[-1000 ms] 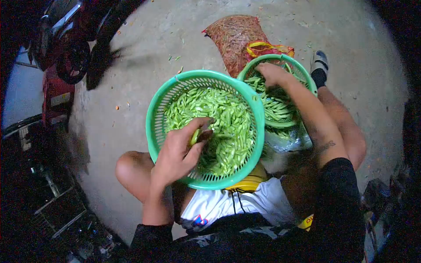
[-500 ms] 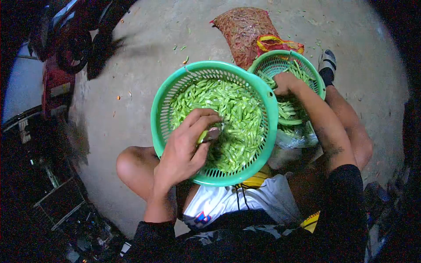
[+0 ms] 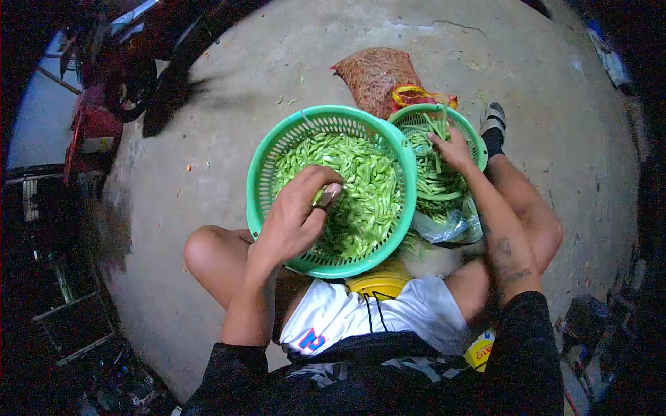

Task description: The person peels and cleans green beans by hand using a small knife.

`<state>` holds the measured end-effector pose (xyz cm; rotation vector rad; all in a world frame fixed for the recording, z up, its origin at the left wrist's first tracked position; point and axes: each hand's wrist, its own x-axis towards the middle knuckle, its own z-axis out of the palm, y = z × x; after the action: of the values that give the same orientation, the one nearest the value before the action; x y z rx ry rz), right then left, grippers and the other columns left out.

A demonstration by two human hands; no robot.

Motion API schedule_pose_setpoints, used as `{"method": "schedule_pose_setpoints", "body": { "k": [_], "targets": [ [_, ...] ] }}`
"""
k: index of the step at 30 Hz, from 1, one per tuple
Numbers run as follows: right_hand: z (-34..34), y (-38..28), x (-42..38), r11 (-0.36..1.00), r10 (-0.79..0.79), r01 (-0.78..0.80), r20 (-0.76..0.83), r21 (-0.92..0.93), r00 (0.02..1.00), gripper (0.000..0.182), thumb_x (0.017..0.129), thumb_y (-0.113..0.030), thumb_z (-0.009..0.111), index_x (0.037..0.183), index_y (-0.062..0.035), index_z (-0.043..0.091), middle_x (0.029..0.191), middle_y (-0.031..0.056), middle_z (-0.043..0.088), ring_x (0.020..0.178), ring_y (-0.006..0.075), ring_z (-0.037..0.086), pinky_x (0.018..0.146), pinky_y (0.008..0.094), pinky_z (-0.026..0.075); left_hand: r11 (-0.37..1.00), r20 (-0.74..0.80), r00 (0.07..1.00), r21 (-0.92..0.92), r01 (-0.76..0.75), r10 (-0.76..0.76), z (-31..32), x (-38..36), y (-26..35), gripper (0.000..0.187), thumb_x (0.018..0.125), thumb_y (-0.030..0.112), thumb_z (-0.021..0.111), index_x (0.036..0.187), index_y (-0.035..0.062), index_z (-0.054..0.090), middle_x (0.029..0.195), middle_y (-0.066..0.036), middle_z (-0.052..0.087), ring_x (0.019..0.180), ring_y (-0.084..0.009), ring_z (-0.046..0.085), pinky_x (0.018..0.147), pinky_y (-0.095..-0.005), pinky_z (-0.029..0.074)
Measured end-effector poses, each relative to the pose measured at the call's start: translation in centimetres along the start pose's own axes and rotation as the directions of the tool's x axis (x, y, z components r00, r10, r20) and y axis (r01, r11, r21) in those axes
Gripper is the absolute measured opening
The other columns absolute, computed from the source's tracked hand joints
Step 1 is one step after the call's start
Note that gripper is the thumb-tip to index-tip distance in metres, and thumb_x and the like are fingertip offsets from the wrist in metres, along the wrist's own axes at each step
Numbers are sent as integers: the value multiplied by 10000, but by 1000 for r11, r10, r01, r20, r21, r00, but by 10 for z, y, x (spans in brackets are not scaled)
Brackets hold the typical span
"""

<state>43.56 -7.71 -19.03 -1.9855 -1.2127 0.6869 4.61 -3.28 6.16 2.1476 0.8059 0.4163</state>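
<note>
A large green basket [image 3: 406,236] full of cut green bean pieces rests over my lap. My left hand [image 3: 295,211] is above its left part, fingers curled round a small object with a green part, too hidden to name. To the right, a smaller green basket [image 3: 480,149] holds long green beans [image 3: 436,182]. My right hand [image 3: 454,149] is over that basket, closed on several long beans [image 3: 438,126] that stick up past the fingers. A clear plastic bag [image 3: 451,227] lies beneath the smaller basket.
Behind the baskets, a filled mesh sack [image 3: 374,76] lies on the concrete floor [image 3: 208,139]. A dark wheeled vehicle [image 3: 132,87] stands at the upper left. My bent legs flank the large basket, with a yellow object [image 3: 378,283] below it.
My right hand has come up from inside the smaller basket with long beans in its grip. My left hand stays over the large basket. The camera view has shifted slightly.
</note>
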Motion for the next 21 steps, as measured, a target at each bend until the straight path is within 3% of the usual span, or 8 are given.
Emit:
{"method": "schedule_pose_setpoints", "body": {
  "k": [1,4,7,10,12,17,19,21],
  "targets": [
    [0,5,0,1000,-9,9,-7,-1,1000,373,897,-348,721,1108,-42,727,960,150,744,920,310,707,882,424,527,1000,-6,1000,4,-8,8,2,-2,-2,418,777,-70,478,1172,-14,603,1059,-194,651,1042,-367,648,960,-402,488],
    [-4,3,-4,892,210,-217,61,396,976,240,926,-275,698,919,-35,702,732,23,678,674,123,621,646,303,488,997,-41,997,22,69,-68,4,-6,-5,394,807,-63,485,1182,-18,600,1023,-194,674,983,-382,661,917,-404,505],
    [-15,6,-1,822,284,-292,93,488,954,205,935,-241,676,935,-38,701,749,28,688,651,116,625,599,293,480,984,43,986,84,158,-162,3,-6,-2,295,928,75,543,1206,-9,600,1023,-222,688,955,-416,665,884,-440,514],
    [-28,-23,-10,652,353,-379,179,656,918,193,942,-247,667,981,-63,706,737,10,662,603,123,598,554,287,472,908,109,942,320,269,-317,5,-6,7,457,1021,431,549,1186,10,609,1048,-268,670,978,-442,653,846,-511,494],
    [-36,-48,-17,475,360,-422,267,772,894,197,961,-265,654,1013,-80,699,728,-10,627,590,122,577,555,266,474,932,138,940,233,277,-313,4,-5,3,414,1022,392,555,1158,6,614,1028,-266,667,970,-440,652,838,-508,495],
    [-45,-75,-29,462,329,-461,337,757,882,176,986,-255,642,1045,-92,667,759,-8,640,661,118,609,620,268,505,974,170,962,121,193,-212,8,-4,-15,299,1016,283,575,1092,-2,625,984,-258,660,956,-429,653,817,-502,497],
    [-42,-79,-36,214,338,-492,408,844,848,123,1000,-218,620,1027,-100,639,778,8,656,695,138,628,672,303,541,976,141,978,175,126,-152,10,-4,-18,266,998,257,603,1082,7,632,984,-245,663,943,-415,656,816,-486,503],
    [-45,-83,-44,167,301,-492,431,854,851,101,1013,-210,602,1016,-110,610,799,22,664,727,161,642,720,342,565,982,111,984,144,123,-140,8,-7,-19,282,996,268,610,1092,4,628,995,-243,664,949,-412,656,822,-484,505]
  ]
}}
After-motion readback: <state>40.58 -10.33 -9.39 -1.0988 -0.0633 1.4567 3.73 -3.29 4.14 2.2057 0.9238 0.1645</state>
